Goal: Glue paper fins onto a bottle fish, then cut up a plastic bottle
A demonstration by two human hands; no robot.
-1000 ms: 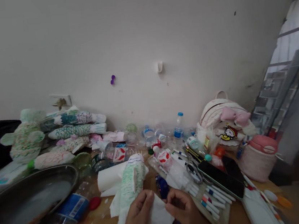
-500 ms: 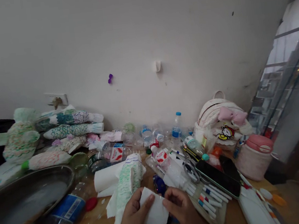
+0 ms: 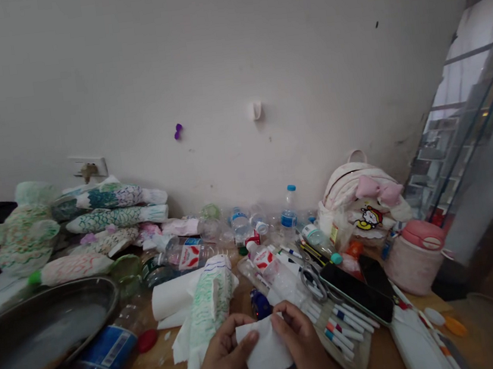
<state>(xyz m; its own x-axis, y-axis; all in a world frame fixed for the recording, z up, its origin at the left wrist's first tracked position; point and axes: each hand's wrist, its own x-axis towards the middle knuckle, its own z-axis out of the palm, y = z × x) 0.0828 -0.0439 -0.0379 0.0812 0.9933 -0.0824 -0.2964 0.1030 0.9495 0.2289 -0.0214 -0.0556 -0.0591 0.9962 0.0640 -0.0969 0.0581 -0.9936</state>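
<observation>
A small square piece of white paper (image 3: 268, 358) is pinched between my two hands above the table's front edge. My left hand (image 3: 231, 348) grips its left side with thumb and fingers. At the upper right corner, my right hand (image 3: 295, 334) pinches it the same way. Just left of my hands lies a paper-wrapped fish (image 3: 210, 296) with green and blue marker strokes. A dark blue object (image 3: 260, 304) with a small red light sits right beyond the paper, partly hidden by my fingers.
A roll of white paper (image 3: 177, 296) lies behind the fish. Leftward are a metal basin (image 3: 110, 288), a bottle with a blue label (image 3: 109, 351) and a red cap (image 3: 147, 340). Markers (image 3: 344, 340), scissors (image 3: 313, 284), a phone (image 3: 356, 294) and a pink jar (image 3: 415, 259) crowd the right.
The paper has turned more level and shifted slightly right, with my right hand now holding nearer its top corner. The whole view has swung slightly to the right.
</observation>
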